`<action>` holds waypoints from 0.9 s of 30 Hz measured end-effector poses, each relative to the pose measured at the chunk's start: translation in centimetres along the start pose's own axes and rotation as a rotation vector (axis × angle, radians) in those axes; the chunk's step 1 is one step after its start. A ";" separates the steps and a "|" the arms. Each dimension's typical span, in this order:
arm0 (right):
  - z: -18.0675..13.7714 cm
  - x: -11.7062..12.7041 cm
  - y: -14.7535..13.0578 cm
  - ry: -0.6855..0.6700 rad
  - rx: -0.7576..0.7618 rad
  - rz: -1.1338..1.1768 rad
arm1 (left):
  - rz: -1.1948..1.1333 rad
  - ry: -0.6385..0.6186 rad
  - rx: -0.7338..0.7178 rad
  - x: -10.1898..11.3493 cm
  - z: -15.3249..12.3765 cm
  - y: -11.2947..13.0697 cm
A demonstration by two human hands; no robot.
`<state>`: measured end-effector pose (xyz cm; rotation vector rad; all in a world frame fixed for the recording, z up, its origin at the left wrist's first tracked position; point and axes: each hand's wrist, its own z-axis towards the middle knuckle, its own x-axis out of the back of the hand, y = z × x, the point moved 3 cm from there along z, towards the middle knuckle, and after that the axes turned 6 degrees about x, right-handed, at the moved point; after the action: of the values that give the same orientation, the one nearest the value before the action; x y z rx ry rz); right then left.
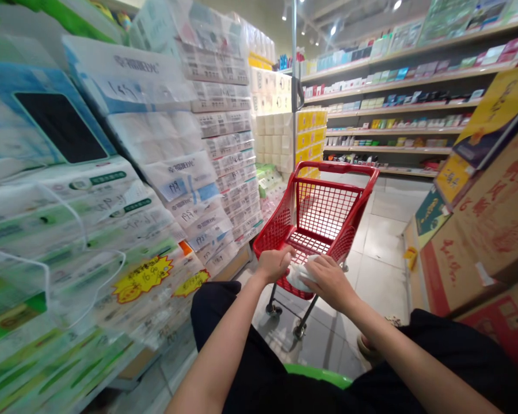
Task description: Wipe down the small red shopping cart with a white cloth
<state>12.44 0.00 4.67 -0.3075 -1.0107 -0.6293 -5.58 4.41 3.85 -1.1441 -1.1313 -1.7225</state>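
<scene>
A small red shopping cart [328, 169] stands on the tiled floor in front of me, its handle at the far side. My left hand [275, 263] is closed at the near left part of its basket, seemingly around the rim, with the fingertips hidden. Bunched under the fingers of my right hand [329, 282] is a white crumpled wipe or cloth [297, 277], resting against the cart's near end. The two hands are a short way apart, with the white wad between them.
Tall stacks of wrapped tissue packs [224, 121] line the left, with a dark-screened phone [63, 127] and white cable [84, 230]. Cardboard boxes [501, 213] stack up on the right. Stocked shelves [384, 103] run along the back. A green seat edge [319, 375] shows beneath me.
</scene>
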 end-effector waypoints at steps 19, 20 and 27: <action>0.3 -0.1 14.0 0.007 -0.313 -0.260 | 0.059 0.001 0.187 1.3 5.2 -2.0; 0.5 -0.3 13.7 0.009 -0.325 -0.277 | 0.050 0.001 0.203 1.0 5.3 -1.3; 1.4 -0.3 12.4 0.009 -0.327 -0.330 | 0.128 -0.097 0.119 -1.6 4.0 3.2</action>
<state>19.04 10.56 5.63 -0.4276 -0.9563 -1.0996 -1.13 7.35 3.99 -1.2099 -1.1760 -1.4963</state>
